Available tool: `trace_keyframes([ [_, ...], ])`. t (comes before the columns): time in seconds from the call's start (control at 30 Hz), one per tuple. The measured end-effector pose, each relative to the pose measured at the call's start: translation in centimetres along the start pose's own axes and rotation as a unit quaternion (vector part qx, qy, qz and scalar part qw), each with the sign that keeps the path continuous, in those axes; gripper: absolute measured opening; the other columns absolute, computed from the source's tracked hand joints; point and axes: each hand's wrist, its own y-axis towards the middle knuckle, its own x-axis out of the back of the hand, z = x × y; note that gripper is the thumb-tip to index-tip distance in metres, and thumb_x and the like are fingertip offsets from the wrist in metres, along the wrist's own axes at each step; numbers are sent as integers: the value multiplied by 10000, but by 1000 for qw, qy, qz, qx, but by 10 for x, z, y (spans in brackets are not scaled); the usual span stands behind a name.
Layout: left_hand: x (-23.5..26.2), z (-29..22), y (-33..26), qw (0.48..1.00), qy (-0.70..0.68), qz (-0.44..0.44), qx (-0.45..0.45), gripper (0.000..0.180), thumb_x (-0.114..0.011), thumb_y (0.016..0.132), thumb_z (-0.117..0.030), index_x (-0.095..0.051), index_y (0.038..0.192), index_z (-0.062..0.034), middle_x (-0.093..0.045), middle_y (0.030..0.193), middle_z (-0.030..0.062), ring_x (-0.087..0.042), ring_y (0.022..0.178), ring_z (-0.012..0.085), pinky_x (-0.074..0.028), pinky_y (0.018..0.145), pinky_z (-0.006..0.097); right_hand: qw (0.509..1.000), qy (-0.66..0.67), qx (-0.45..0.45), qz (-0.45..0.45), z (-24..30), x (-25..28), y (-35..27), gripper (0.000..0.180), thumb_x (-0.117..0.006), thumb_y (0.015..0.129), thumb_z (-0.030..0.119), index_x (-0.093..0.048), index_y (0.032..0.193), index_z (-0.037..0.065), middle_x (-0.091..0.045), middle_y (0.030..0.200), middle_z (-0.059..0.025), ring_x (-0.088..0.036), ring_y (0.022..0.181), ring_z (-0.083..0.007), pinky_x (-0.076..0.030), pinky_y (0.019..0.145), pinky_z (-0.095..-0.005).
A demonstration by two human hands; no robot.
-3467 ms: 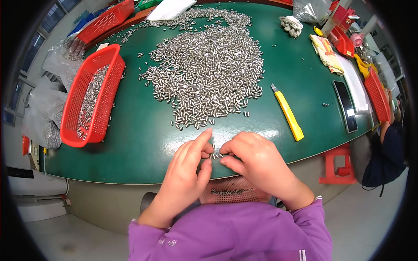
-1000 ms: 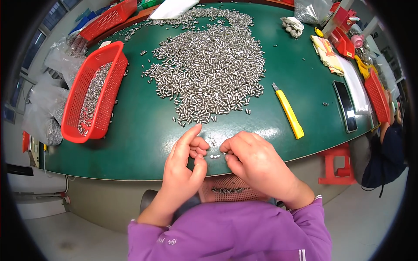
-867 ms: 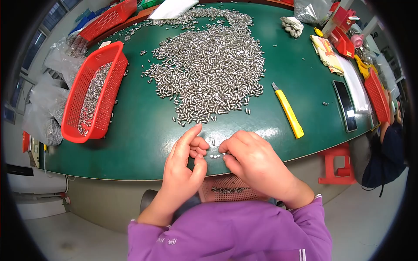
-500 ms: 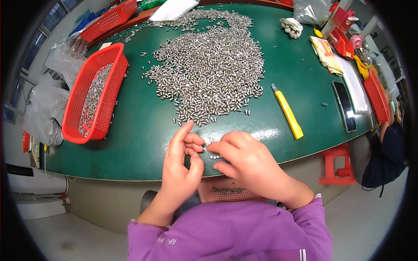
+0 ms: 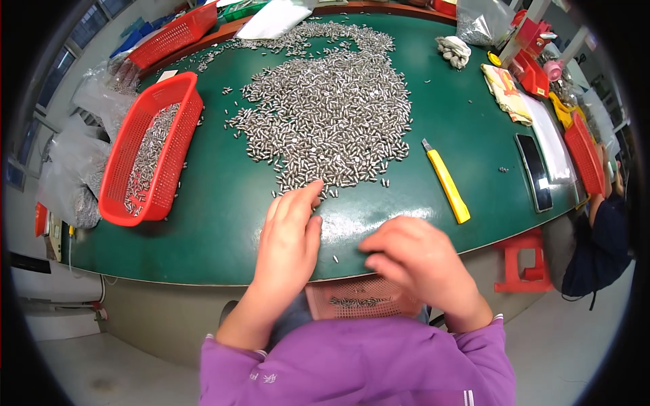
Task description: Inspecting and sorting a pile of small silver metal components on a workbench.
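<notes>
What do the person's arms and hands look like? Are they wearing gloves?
No gloves: the left hand and right hand are bare, with no rings or watch showing. Both arms wear purple long sleeves with small white markings near the cuffs.

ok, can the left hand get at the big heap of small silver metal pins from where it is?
Probably yes: the left hand lies flat on the green table, fingertips at the pin heap's near edge, nothing between.

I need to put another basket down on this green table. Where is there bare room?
Bare green lies between the red basket and the pile of metal pins, and between the yellow knife and the dark phone. The pile crowds the middle; both hands, left hand and right hand, fill the near edge.
</notes>
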Motion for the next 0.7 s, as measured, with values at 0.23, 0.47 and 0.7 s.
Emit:
trace_keyframes([
  [0.23, -3, 1, 0, 999, -27, -20, 26, 469, -607, 853, 95, -583, 1311, -2, -634, 1026, 154, -618, 947, 323, -508, 868, 425, 998, -23, 16, -60, -4, -7, 1, 194, -770, 799, 47, -718, 985, 61, -672, 928, -94, -651, 856, -298, -532, 749, -406],
  [0.47, -6, 4, 2, 999, 21, -35, -12, 462, -633, 844, 97, -600, 1289, -21, -651, 962, 119, -616, 911, 300, -508, 842, 415, 997, -23, 70, 27, -6, -36, 0, 181, -740, 851, 113, -671, 1012, 65, -611, 976, -86, -602, 867, -301, -509, 786, -414],
  [0.7, -1, 2, -10, 996, 59, -62, 32, 466, -679, 835, 82, -606, 1286, -11, -677, 915, 95, -632, 869, 264, -523, 814, 392, 994, 49, 72, 67, 1, -7, -34, 252, -757, 800, 134, -655, 1011, 42, -614, 988, -117, -610, 947, -322, -523, 841, -407],
])
